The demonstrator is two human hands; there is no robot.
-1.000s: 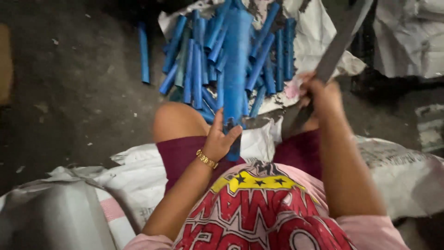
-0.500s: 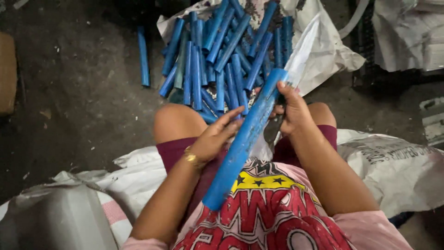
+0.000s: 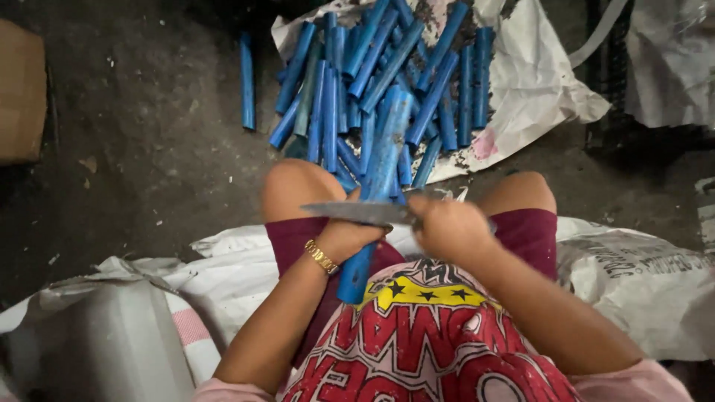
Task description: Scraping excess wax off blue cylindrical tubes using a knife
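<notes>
Far left: a brown cardboard box (image 3: 21, 93) sits at the frame edge on the dark floor (image 3: 141, 171), well apart from the work
Lower left: a pale woven sack (image 3: 104, 335) lies crumpled beside the person's left thigh
Loose piece: one blue tube (image 3: 247, 80) lies alone on the floor, just left of the main heap
Heap: a pile of blue tubes (image 3: 387, 67) rests on a white sheet (image 3: 536, 82) ahead of the knees
Left hand (image 3: 344, 237): curled shut round the held blue tube (image 3: 376, 186), gripping it low down, a gold bracelet (image 3: 321, 257) on the wrist
Held tube: stands nearly upright between the knees, lower end near the lap, upper end reaching toward the heap
Blade (image 3: 354, 213): a long grey knife lies flat and crosswise, its edge against the tube just above the left hand
Right hand (image 3: 450, 227): fist closed round the knife handle, close beside the left hand
Change: half a second ago the tube was slanted across the lap and the blade pointed up and away; now the tube is steeper and the blade has swung down level onto it
Meaning: judged from this, the cut or scrape on this tube looks to be starting, not finished
Right: another printed sack (image 3: 640, 275) lies by the right thigh
</notes>
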